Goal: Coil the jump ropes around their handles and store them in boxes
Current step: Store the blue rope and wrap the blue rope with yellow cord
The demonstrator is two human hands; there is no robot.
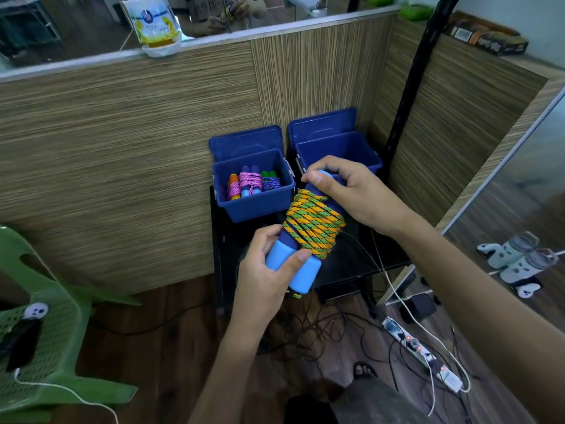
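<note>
A: Left hand [265, 272]?
B: Curled round the light-blue ends of the two handles [293, 267], thumb pressed across the front. Gripping firmly, held in the air in front of the boxes.

A: Right hand [345, 191]?
B: Wrapped over the far, dark-blue end of the same handles, thumb and forefinger pinching at the tip. Fingers bent, not spread.

A: Rope?
B: Orange-and-green jump rope [313, 223] wound in many turns round the middle of the handle pair, between the two hands. Short knotted end poking out under the left hand.

A: Boxes?
B: Two blue boxes side by side on a dark stand [360, 258], against the wood-grain wall. Lids hinged up behind both.
Left box [253, 206]: holds coiled ropes already. Pink rope bundle [249, 180] in the middle, orange handle [234, 185] to its left, blue-purple rope with green handles [270, 180] to the right.
Right box [339, 151]: partly hidden by the right hand; visible inside shows only blue plastic.

A: Surroundings?
B: Green plastic chair [46, 332] lower left. Power strip [422, 353] and tangled cables on the wooden floor, lower right. White plastic bag [156, 22] on the ledge above the wall.
</note>
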